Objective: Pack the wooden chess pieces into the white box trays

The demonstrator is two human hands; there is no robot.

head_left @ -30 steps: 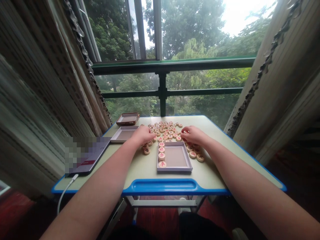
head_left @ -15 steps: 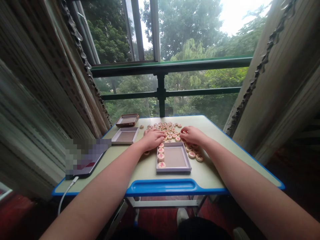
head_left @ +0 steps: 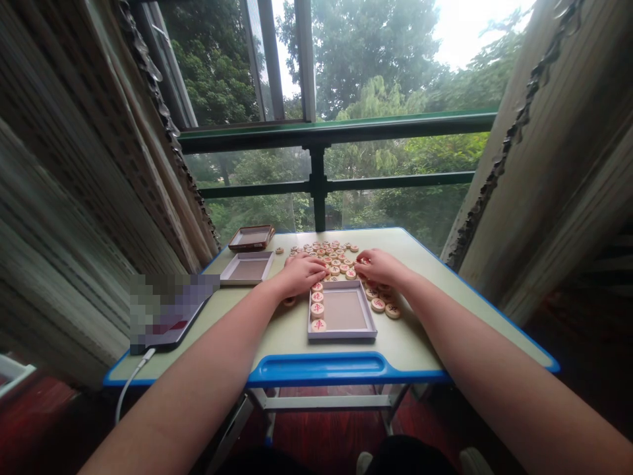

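Note:
A shallow white box [head_left: 372,315] lies on the table in front of me, with a column of round wooden xiangqi pieces [head_left: 318,310] marked in red along its left side. My left hand [head_left: 301,273] reaches to the box's far left corner. Its fingers stretch out over the pieces there, and whatever lies under the palm is hidden. Beyond the box spreads a heap of loose xiangqi pieces [head_left: 335,260]. At the heap's right side, my right hand [head_left: 378,266] has its fingers curled and closed around a piece, of which only a little red shows.
Two more shallow boxes, a white one [head_left: 247,268] and a brown-edged one [head_left: 251,237], stand at the back left. A dark device [head_left: 185,323] with a white cable [head_left: 129,389] lies at the left edge. Several pieces [head_left: 386,306] sit right of the box. The table has a blue rim.
Both hands keep almost the same place and pose. The view has shifted slightly, and the foot under the table shows less. The pieces and boxes stand as before.

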